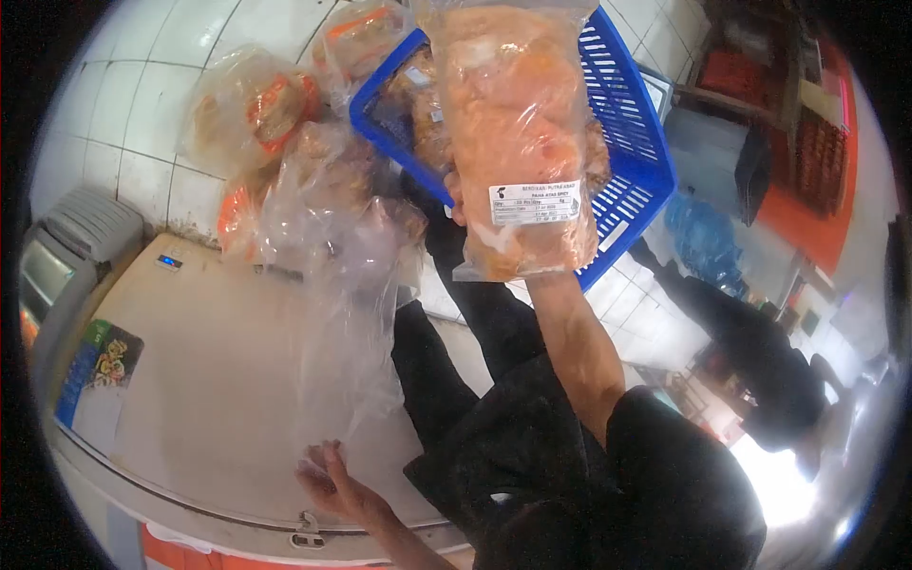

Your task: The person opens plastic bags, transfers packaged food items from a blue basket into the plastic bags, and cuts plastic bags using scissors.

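Observation:
A clear bag of orange-pink meat with a white label (518, 123) is close to the camera. My right hand (456, 199) grips it from behind, closed, with only some fingers showing at its left edge. At the lower left, my left hand (331, 475) has its fingers closed on the loose end of a large clear plastic bag (347, 313). That bag stretches up over the white freezer lid (218, 351) to a heap of bagged items. Behind the meat bag is a blue basket (632, 123) with more packages inside.
More bags with orange print (275, 109) lie against the white tiles. A grey device (76, 252) stands at the left, near a colourful card (109, 361). Blue-tinted plastic bottles (703, 237) are at the right. A metal latch (306, 534) sits on the freezer's front edge.

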### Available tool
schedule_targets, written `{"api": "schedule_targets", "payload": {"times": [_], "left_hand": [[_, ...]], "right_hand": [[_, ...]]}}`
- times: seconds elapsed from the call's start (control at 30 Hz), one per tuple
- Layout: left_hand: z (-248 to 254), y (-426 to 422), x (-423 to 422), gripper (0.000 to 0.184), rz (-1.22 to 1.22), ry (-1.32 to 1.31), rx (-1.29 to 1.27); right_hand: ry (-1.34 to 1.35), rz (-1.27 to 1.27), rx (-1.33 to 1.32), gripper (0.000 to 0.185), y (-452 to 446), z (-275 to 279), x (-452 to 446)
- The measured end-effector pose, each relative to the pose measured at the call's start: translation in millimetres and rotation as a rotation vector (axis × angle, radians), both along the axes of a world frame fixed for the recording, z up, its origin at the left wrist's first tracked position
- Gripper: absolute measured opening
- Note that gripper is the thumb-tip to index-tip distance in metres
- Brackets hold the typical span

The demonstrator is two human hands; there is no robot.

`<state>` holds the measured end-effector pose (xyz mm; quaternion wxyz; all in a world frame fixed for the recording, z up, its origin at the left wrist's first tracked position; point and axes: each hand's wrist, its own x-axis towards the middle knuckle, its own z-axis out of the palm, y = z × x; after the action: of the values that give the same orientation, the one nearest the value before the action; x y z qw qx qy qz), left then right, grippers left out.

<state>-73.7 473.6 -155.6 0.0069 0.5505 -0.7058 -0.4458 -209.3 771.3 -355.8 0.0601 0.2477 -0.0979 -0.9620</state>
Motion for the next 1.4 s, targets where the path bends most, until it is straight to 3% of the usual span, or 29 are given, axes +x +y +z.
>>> {"api": "schedule_targets", "payload": {"times": [0.2,0.33,0.4,0.53,0.7,0.8,0.9,1.07,1.2,1.3,1.4], "left_hand": [[1.2,-9.2,5.7,0.024,-0.084,0.083,0.045],[13.5,-20.1,-0.3,0.035,-0.267,0.023,0.074],[21.1,-13.9,-22.5,0.034,-0.323,0.009,0.041],[6.1,-11.1,-36.6,0.030,-0.431,0.290,-0.052],[19.6,3.5,-44.0,0.025,-0.423,0.286,0.093],[32.1,15.2,-34.2,0.022,-0.331,0.267,0.226],[28.5,9.6,-12.9,0.023,-0.431,0.254,0.204],[10.7,3.7,-7.0,0.029,-0.336,0.089,0.073],[7.6,-13.1,0.2,0.033,-0.241,-0.076,0.039],[4.2,-15.2,10.7,0.032,-0.245,-0.014,0.035],[7.9,-13.6,26.8,0.032,-0.220,-0.184,0.241]], "right_hand": [[-0.036,0.094,0.095,0.035,-6.1,15.4,6.3],[-0.120,0.246,0.291,0.036,-3.1,37.4,25.2],[-0.174,0.385,0.432,0.037,2.6,59.3,37.3],[-0.205,0.796,0.660,0.039,20.6,113.8,68.8],[-0.122,1.210,0.639,0.041,16.7,156.9,110.3],[-0.092,1.264,0.614,0.042,-6.8,151.4,129.6],[-0.076,1.295,0.599,0.043,-29.1,142.2,142.6],[-0.094,1.326,0.634,0.045,-22.4,150.5,146.1],[-0.163,1.320,0.752,0.047,0.4,155.7,139.0],[-0.246,1.284,0.872,0.048,19.7,150.2,135.3],[-0.325,1.287,1.031,0.049,41.0,144.0,133.2]]}}
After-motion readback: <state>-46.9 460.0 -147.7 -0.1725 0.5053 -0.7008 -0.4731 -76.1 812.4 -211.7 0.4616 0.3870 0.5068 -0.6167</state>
